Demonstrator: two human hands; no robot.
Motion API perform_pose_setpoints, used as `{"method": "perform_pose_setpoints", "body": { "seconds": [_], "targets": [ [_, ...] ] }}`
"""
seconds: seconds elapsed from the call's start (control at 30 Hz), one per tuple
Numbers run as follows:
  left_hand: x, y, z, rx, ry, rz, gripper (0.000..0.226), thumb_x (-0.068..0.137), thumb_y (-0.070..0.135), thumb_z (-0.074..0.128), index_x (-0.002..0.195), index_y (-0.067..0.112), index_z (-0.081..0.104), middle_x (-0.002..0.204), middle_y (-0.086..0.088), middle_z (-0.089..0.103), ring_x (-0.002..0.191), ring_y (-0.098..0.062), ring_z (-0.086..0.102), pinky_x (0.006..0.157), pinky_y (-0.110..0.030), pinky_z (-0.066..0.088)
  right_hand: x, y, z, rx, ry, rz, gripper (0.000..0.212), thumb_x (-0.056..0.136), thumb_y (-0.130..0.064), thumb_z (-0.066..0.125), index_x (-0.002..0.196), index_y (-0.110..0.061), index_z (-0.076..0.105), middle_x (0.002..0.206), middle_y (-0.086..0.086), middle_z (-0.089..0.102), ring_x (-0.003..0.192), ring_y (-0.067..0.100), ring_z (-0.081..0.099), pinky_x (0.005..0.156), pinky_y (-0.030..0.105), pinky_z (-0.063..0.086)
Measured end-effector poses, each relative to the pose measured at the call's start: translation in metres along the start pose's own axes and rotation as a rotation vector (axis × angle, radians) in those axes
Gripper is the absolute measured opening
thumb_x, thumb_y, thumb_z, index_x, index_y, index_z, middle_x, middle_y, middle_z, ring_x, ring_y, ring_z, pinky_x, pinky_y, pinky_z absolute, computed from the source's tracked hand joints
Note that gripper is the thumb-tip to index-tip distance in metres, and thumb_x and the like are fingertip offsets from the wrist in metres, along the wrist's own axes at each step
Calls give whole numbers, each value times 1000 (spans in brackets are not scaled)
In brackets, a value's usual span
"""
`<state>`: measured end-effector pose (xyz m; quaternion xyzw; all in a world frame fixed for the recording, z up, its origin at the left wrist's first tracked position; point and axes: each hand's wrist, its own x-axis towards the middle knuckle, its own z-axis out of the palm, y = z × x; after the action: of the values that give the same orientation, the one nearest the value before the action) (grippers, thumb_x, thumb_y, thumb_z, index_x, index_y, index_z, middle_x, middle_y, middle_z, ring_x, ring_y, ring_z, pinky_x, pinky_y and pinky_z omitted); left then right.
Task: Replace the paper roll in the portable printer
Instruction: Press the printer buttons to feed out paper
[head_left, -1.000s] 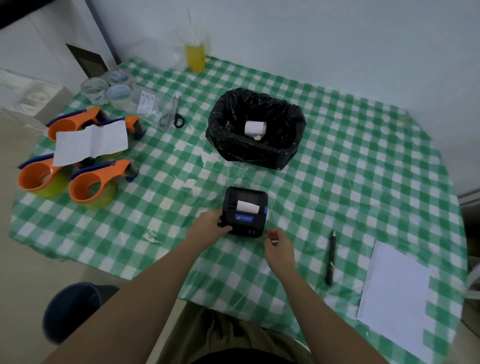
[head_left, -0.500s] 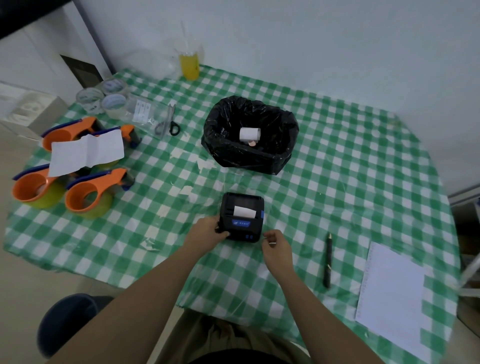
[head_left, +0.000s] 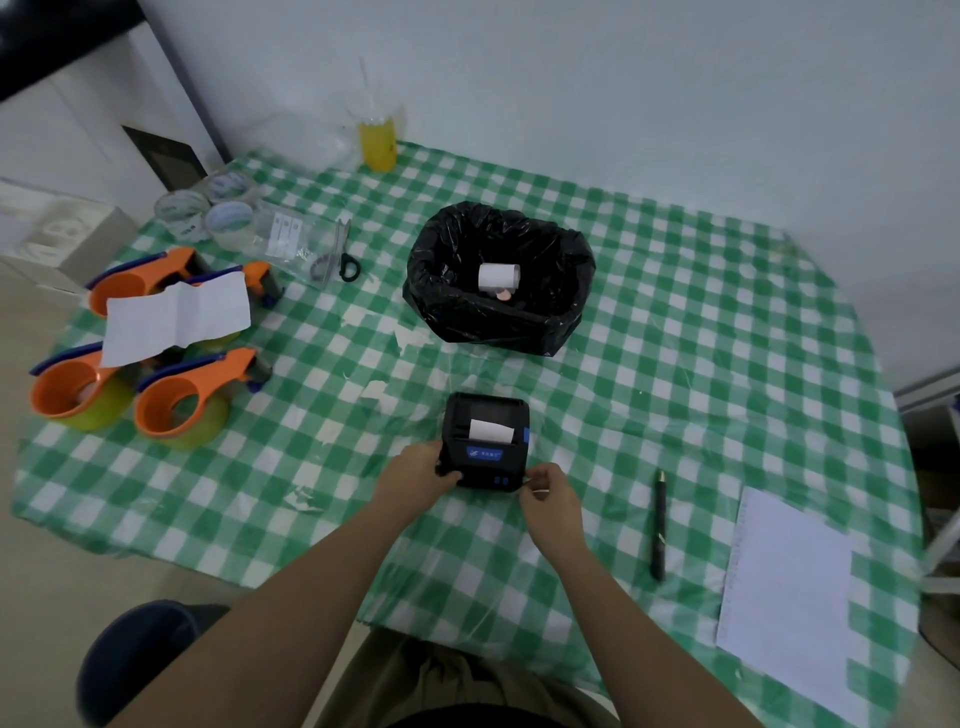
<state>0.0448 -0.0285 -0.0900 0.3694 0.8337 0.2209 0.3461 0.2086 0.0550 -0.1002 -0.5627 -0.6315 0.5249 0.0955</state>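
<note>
A small black portable printer (head_left: 485, 441) with a blue label sits on the green checked tablecloth (head_left: 675, 364) near the front edge. A strip of white paper (head_left: 489, 431) sticks out of its slot. My left hand (head_left: 418, 475) grips the printer's near left corner. My right hand (head_left: 548, 491) is at its near right corner, fingers curled and pinching something small and white beside the casing. A used white paper roll (head_left: 497, 276) lies inside the black bag-lined bin (head_left: 498, 275) behind the printer.
Three orange tape dispensers (head_left: 176, 405) and a white sheet (head_left: 176, 317) lie at the left. Tape rolls (head_left: 208, 213), scissors (head_left: 345, 254) and a yellow drink (head_left: 378, 143) stand at the back. A black pen (head_left: 660, 525) and notepad (head_left: 784, 592) lie right. Paper scraps dot the cloth.
The view has shifted slightly; both hands stay at the printer's near corners, and the printer has not visibly moved on the cloth.
</note>
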Motion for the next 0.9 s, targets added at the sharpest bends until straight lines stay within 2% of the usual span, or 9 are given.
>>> {"method": "perform_pose_setpoints", "body": {
  "seconds": [0.13, 0.3, 0.43, 0.6, 0.7, 0.8, 0.9],
  "targets": [
    [0, 3, -1, 57, -16, -3, 41, 82, 20, 63, 121, 12, 56, 109, -18, 69, 97, -33, 64, 76, -35, 50, -1, -2, -1, 5, -4, -4, 15, 87, -4, 51, 95, -16, 52, 86, 1, 58, 75, 19, 56, 54, 23, 41],
    [0, 6, -3, 178, -69, -9, 45, 85, 26, 60, 125, 9, 49, 112, -20, 66, 100, -35, 63, 82, -41, 53, 0, -8, -3, 0, -20, -23, 19, 84, -8, 60, 97, -18, 49, 95, 2, 58, 84, 21, 61, 67, 31, 48],
    [-1, 8, -3, 218, -73, -5, 46, 86, 27, 59, 127, 8, 46, 112, -21, 66, 101, -35, 62, 80, -40, 50, 1, -12, -5, -2, -47, -36, 26, 82, -9, 66, 98, -18, 47, 93, -2, 54, 80, 18, 59, 61, 21, 43],
    [-3, 8, -2, 125, -50, -17, 52, 85, 22, 61, 133, 10, 42, 115, -20, 66, 102, -35, 63, 83, -39, 51, 0, -12, -6, 17, -58, -39, 28, 81, -10, 67, 99, -18, 47, 95, 0, 55, 75, 12, 56, 58, 15, 41],
    [-2, 10, -4, 13, -46, -20, 49, 83, 13, 62, 130, 8, 48, 118, -20, 65, 104, -34, 62, 84, -37, 49, 0, -12, -7, 17, -67, -35, 30, 82, -10, 67, 106, -14, 49, 98, 2, 55, 77, 13, 57, 59, 15, 42],
    [0, 5, -9, -84, -72, -38, 46, 81, 14, 66, 125, 10, 54, 120, -17, 66, 104, -31, 63, 91, -41, 52, -1, -12, -6, 13, -68, -32, 34, 82, -11, 67, 111, -11, 50, 98, 1, 55, 79, 14, 57, 59, 15, 42],
    [0, 1, -13, -160, -82, -39, 45, 82, 13, 65, 125, 9, 55, 125, -16, 63, 116, -29, 59, 98, -43, 49, -1, -11, -6, 27, -54, -42, 29, 82, -12, 67, 105, -16, 49, 95, -2, 56, 79, 13, 58, 60, 17, 44]
  ]
}}
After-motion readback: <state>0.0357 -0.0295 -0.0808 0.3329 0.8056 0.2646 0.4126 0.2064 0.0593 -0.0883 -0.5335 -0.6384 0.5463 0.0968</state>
